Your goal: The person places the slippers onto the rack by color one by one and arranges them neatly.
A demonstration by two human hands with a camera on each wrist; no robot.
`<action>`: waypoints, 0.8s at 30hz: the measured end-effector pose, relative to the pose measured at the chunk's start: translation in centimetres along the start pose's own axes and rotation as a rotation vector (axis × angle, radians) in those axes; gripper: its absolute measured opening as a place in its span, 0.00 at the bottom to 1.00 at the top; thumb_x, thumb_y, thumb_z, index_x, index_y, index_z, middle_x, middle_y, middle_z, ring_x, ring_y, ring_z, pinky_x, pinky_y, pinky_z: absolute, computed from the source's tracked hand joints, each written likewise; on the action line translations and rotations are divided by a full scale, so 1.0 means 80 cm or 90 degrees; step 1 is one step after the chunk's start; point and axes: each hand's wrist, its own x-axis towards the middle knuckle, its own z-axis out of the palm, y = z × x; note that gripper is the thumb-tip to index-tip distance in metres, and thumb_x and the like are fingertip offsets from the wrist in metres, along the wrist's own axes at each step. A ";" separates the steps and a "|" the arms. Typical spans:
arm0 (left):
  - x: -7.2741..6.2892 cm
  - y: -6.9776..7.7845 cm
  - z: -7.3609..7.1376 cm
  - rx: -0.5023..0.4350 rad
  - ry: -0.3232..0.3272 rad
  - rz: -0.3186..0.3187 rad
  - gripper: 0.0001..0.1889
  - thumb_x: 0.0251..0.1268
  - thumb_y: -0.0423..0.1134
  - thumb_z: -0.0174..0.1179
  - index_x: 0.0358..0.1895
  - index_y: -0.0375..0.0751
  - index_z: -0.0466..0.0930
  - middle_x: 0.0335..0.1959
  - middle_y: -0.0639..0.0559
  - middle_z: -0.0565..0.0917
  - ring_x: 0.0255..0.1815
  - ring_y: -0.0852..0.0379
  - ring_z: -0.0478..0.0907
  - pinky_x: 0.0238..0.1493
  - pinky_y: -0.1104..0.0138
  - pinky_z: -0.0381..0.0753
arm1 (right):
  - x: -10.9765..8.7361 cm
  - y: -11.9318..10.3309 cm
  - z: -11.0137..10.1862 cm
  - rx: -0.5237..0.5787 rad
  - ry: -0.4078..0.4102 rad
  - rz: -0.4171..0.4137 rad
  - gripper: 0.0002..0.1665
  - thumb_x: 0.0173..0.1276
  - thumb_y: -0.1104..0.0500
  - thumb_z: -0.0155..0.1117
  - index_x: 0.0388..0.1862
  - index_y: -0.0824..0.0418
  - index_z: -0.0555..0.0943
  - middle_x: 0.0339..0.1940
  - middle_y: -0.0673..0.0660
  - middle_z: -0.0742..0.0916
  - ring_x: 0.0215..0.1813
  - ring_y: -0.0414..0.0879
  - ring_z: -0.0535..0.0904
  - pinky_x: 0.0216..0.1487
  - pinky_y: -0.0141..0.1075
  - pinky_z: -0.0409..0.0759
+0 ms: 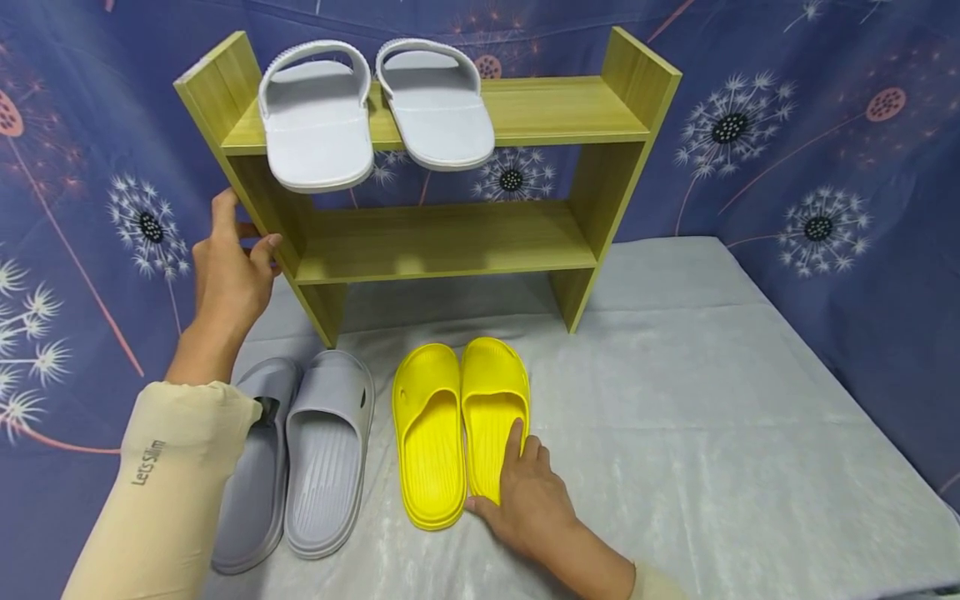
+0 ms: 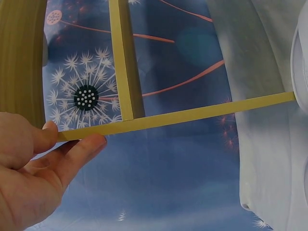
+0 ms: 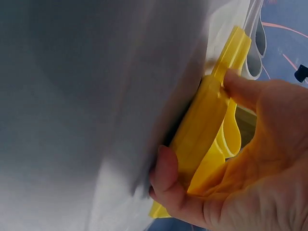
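Two yellow slippers stand side by side on the grey cloth, toes toward the rack. My right hand holds the right yellow slipper near its heel. In the right wrist view, its fingers curl round one edge of that slipper and the thumb touches the heel end, close to the other slipper. The left yellow slipper lies against it. My left hand grips the left side panel of a wooden shoe rack; in the left wrist view, thumb and fingers lie on opposite sides of the panel edge.
Two white slippers sit on the rack's upper shelf, toes overhanging its front. A pair of grey slippers stands on the cloth at left, partly behind my left sleeve. Blue flowered fabric hangs behind the rack and along both sides.
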 end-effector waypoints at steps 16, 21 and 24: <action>0.000 -0.002 0.000 -0.001 0.005 0.010 0.27 0.73 0.38 0.51 0.71 0.59 0.55 0.50 0.38 0.80 0.41 0.41 0.83 0.29 0.84 0.78 | 0.015 0.022 -0.013 0.056 -0.012 0.055 0.64 0.43 0.49 0.72 0.67 0.85 0.51 0.59 0.80 0.68 0.60 0.69 0.67 0.48 0.52 0.83; 0.001 -0.002 0.001 0.002 0.002 0.008 0.27 0.73 0.38 0.51 0.71 0.59 0.55 0.51 0.38 0.80 0.41 0.41 0.84 0.30 0.83 0.80 | 0.022 0.031 -0.017 0.068 -0.016 0.080 0.62 0.38 0.50 0.72 0.65 0.82 0.55 0.52 0.73 0.70 0.54 0.62 0.68 0.40 0.48 0.83; 0.002 -0.001 0.001 0.004 -0.001 0.006 0.27 0.73 0.39 0.51 0.71 0.59 0.55 0.51 0.38 0.80 0.42 0.42 0.84 0.31 0.81 0.81 | 0.024 0.032 -0.017 0.066 -0.017 0.086 0.61 0.36 0.50 0.72 0.63 0.80 0.56 0.47 0.70 0.70 0.49 0.59 0.67 0.32 0.45 0.81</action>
